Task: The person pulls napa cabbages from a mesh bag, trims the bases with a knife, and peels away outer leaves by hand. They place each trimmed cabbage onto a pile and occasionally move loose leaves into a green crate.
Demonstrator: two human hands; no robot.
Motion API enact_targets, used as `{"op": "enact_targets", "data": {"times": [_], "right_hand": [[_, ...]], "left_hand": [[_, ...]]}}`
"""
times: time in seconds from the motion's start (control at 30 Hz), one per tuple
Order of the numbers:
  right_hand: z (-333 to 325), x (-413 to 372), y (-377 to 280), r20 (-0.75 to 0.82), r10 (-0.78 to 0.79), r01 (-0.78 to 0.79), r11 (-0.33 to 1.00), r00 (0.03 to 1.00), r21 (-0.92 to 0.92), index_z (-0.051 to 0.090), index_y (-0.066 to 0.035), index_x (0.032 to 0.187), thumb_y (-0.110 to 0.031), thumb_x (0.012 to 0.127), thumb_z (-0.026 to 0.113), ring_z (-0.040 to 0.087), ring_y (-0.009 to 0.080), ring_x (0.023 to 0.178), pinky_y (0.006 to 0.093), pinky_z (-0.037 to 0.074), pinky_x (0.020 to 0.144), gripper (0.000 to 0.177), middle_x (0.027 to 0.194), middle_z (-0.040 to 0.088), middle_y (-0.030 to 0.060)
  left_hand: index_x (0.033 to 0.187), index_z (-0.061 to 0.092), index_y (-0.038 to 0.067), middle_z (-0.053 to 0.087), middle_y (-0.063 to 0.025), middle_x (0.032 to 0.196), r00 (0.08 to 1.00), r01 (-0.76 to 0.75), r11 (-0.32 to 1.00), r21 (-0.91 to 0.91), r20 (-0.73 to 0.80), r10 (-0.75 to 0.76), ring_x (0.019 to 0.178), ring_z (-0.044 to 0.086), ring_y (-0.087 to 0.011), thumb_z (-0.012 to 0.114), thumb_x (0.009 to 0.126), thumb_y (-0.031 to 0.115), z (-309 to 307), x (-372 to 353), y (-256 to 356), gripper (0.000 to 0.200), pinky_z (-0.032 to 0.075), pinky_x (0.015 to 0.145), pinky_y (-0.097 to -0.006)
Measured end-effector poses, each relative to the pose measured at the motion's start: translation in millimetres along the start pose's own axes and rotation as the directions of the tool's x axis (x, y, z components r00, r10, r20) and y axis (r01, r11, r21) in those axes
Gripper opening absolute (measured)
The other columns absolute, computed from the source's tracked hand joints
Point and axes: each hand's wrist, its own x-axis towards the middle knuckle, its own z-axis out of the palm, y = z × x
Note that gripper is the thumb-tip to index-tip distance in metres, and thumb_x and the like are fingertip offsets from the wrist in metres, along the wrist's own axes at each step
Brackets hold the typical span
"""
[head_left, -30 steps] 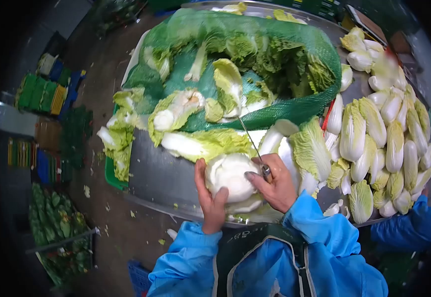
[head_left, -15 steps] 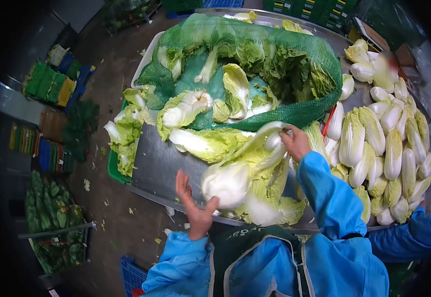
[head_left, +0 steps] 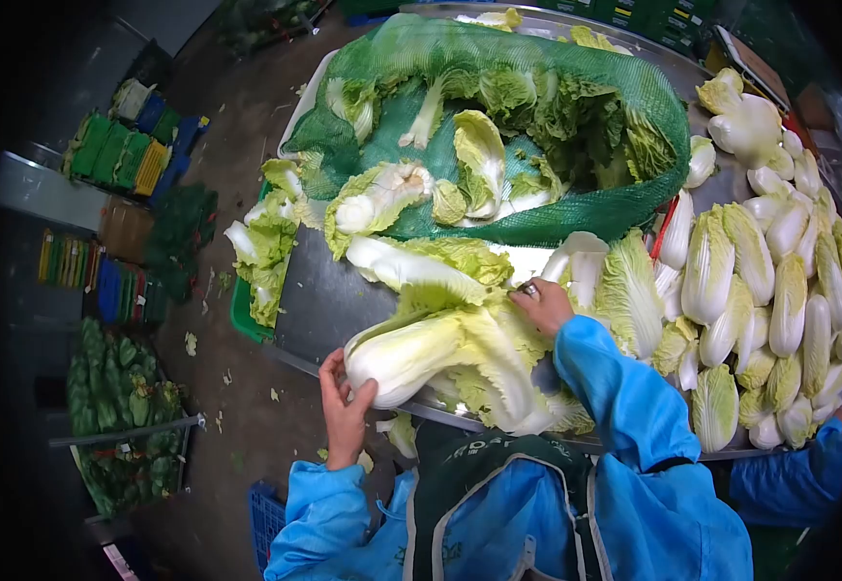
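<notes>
My left hand cups the white base of a napa cabbage, thumb on one side and fingers on the other. The cabbage lies tilted over loose outer leaves near the front edge of the metal table. At the leafy end, my right hand has its fingers closed against the leaf edges. A small dark, shiny bit shows at those fingers; I cannot make out what it is. Just beyond the cabbage lies another pale leaf piece.
A green mesh sack holding leaves and trimmings lies open behind. Many trimmed napa cabbages are piled at right. Leaves overhang a green crate at left. Another person's blue sleeve is at lower right.
My left hand has gone from open beside the cabbage to gripping its base. The cabbage has turned, its base now to the left. My right hand has come down and left from the raised leaf.
</notes>
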Motion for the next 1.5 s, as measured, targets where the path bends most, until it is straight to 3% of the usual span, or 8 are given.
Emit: {"op": "enact_targets", "data": {"times": [0.33,0.73,0.9,0.93,1.0,1.17,1.27,1.5], "right_hand": [[52,-40,-58,-0.030,-0.272,0.274,0.953,0.962,0.131,0.050,0.006,0.120,-0.035,0.068,0.077,0.056,0.0318,0.104,0.0361,0.044,0.091,0.072,0.113,0.057,0.0233],[-40,-11,37,-0.205,0.032,-0.031,0.999,0.978,0.008,0.064,0.003,0.089,-0.018,0.071,0.069,0.063,0.0301,0.073,0.0383,0.050,0.070,0.028,0.076,0.064,0.0207],[-22,-54,-5,-0.643,-0.279,0.495,0.850,0.713,0.181,0.060,0.003,0.095,-0.012,0.075,0.066,0.063,0.0256,0.071,0.0352,0.049,0.066,0.025,0.072,0.062,0.0202],[-24,-69,-11,-0.476,-0.543,0.439,0.840,0.692,-0.319,0.058,0.002,0.103,-0.014,0.077,0.065,0.063,0.0245,0.070,0.0334,0.050,0.064,0.032,0.070,0.063,0.0175],[-1,-102,-54,-0.042,0.076,-0.067,0.980,0.996,0.189,0.062,0.003,0.093,-0.017,0.077,0.064,0.055,0.0167,0.045,0.0319,0.043,0.043,0.026,0.059,0.059,0.0082],[32,-118,-95,0.407,0.174,-0.365,0.812,0.897,0.456,0.052,0.003,0.114,-0.034,0.077,0.070,0.057,0.0162,0.047,0.0308,0.047,0.044,0.055,0.065,0.059,0.0095],[59,-102,-94,-0.203,-0.333,0.373,0.902,0.921,0.215,0.048,0.004,0.119,-0.039,0.073,0.074,0.064,0.0275,0.077,0.0356,0.052,0.067,0.068,0.091,0.062,0.0202],[17,-76,-95,-0.052,-0.304,0.300,0.951,0.951,-0.068,0.053,0.005,0.111,-0.052,0.067,0.072,0.061,0.0391,0.086,0.0413,0.048,0.075,0.074,0.098,0.061,0.0260]], "left_hand": [[0.138,0.022,0.004,0.051,-0.0174,0.115,0.863,0.476,0.879,-0.020,0.205,-0.463,0.106,0.052,-0.0252,0.074,0.070,0.017,-14,7,-9,0.087,0.043,0.091,-0.0341],[0.136,0.035,0.008,0.029,-0.0239,0.139,0.854,-0.461,0.358,0.812,0.296,0.429,0.126,0.035,-0.0364,0.080,0.057,0.035,-8,12,0,0.095,0.033,0.102,-0.0404],[0.126,0.050,0.008,0.057,-0.0164,0.116,0.860,-0.461,0.545,0.700,0.504,0.079,0.108,0.055,-0.0334,0.078,0.061,0.042,2,32,-3,0.079,0.044,0.089,-0.0416],[0.126,0.051,0.007,0.057,-0.0166,0.117,0.854,-0.403,0.566,0.719,0.518,-0.051,0.107,0.056,-0.0327,0.077,0.061,0.042,5,37,-2,0.078,0.045,0.088,-0.0403],[0.125,0.051,0.007,0.057,-0.0169,0.117,0.829,-0.351,0.574,0.740,0.530,-0.176,0.105,0.057,-0.0321,0.077,0.062,0.041,4,49,-5,0.077,0.046,0.087,-0.0390],[0.127,0.048,0.000,0.060,-0.0134,0.112,0.734,0.488,0.869,0.080,0.502,-0.458,0.097,0.061,-0.0209,0.062,0.079,0.012,1,53,-38,0.051,0.047,0.085,-0.0312],[0.121,0.050,0.001,0.059,-0.0105,0.109,0.825,0.524,0.819,-0.232,0.378,-0.421,0.096,0.059,-0.0206,0.054,0.083,0.003,45,24,-22,0.038,0.050,0.081,-0.0340],[0.129,0.026,0.006,0.048,-0.0147,0.116,0.930,0.369,0.776,-0.512,0.198,-0.311,0.102,0.053,-0.0243,0.058,0.079,0.000,124,37,-25,0.060,0.046,0.086,-0.0366]]}}
